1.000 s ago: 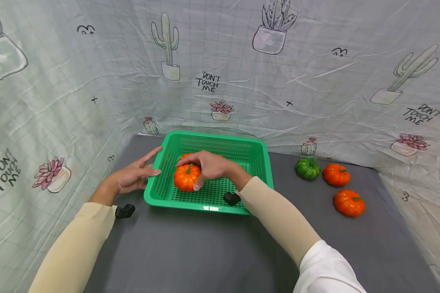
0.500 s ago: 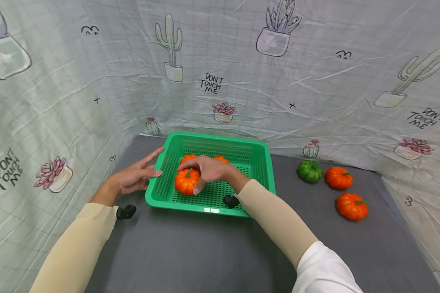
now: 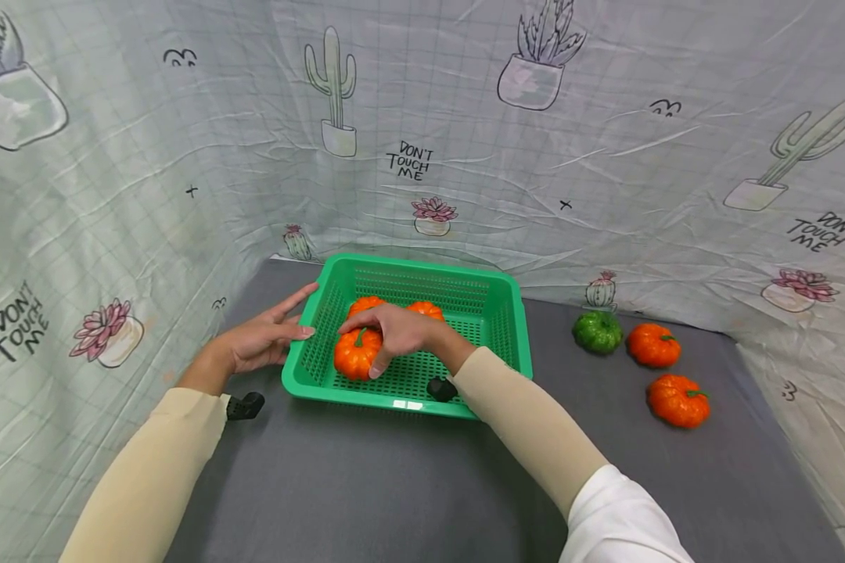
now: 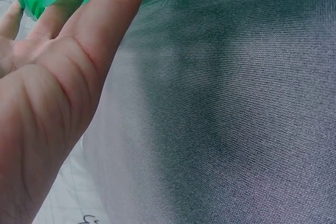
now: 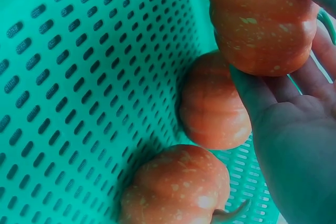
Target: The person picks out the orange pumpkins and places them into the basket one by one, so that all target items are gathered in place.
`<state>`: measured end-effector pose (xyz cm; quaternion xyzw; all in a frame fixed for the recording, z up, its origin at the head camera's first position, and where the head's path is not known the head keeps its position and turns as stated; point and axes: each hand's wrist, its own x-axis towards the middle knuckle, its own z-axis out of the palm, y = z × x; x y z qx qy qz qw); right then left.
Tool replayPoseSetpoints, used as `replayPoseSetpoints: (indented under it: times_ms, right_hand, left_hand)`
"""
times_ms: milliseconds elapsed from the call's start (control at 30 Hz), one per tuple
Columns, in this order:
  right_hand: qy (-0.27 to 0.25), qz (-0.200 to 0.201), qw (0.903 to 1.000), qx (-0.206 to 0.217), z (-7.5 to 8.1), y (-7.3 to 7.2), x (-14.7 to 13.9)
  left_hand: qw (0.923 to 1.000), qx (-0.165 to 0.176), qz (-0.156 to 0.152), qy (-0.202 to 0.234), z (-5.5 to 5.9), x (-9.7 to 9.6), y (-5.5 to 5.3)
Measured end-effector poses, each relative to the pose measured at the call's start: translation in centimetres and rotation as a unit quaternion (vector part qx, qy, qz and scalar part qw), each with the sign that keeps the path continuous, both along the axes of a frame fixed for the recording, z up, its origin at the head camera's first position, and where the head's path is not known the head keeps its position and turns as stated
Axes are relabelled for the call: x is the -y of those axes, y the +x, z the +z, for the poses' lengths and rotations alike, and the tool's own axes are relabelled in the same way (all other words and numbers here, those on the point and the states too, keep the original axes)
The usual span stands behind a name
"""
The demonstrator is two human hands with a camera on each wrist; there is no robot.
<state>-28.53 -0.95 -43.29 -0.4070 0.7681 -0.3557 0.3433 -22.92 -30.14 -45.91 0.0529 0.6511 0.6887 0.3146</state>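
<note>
A green plastic basket (image 3: 411,405) with slotted walls stands on the grey tabletop. Inside its left part my right hand (image 3: 403,328) grips an orange pumpkin (image 3: 355,360) with a green stem, thumb on the near side and fingers across the far side. Behind it in the basket sit two more orange pumpkins, one at the left (image 3: 366,303) and one further right (image 3: 426,310); the right wrist view shows both, below the gripped pumpkin (image 5: 262,24). My left hand (image 3: 264,340) touches the basket's left rim from outside, fingers mostly straight, as the left wrist view (image 4: 58,61) also shows.
To the right of the basket lie a green pumpkin (image 3: 598,331) and two orange pumpkins, one behind (image 3: 653,345) and one nearer (image 3: 678,400). A cactus-printed cloth (image 3: 458,156) hangs around the back and sides of the grey tabletop (image 3: 366,485).
My right hand and the gripped pumpkin have shifted slightly toward the basket's near side, baring more of the two pumpkins behind. My left hand keeps its place at the rim.
</note>
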Motion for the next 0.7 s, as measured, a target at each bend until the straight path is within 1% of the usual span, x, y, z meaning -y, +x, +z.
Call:
replayPoseSetpoints:
  times_ms: [167, 300, 500, 700]
  right_hand:
    - [0.004, -0.001, 0.9999, -0.01, -0.19, 0.04, 0.0]
    - [0.003, -0.001, 1.0, -0.008, -0.23, 0.1, 0.09]
    - [0.0, 0.011, 0.9999, -0.005, -0.34, 0.14, 0.36]
    - [0.014, 0.016, 0.9996, -0.018, -0.38, 0.17, 0.61]
  left_hand:
    - [1.0, 0.001, -0.001, 0.001, -0.02, -0.09, -0.05]
    - [1.0, -0.002, 0.001, 0.0, 0.0, -0.09, -0.06]
    - [1.0, -0.004, 0.001, -0.003, -0.02, -0.06, 0.06]
    - [1.0, -0.005, 0.003, -0.002, -0.03, -0.09, 0.04]
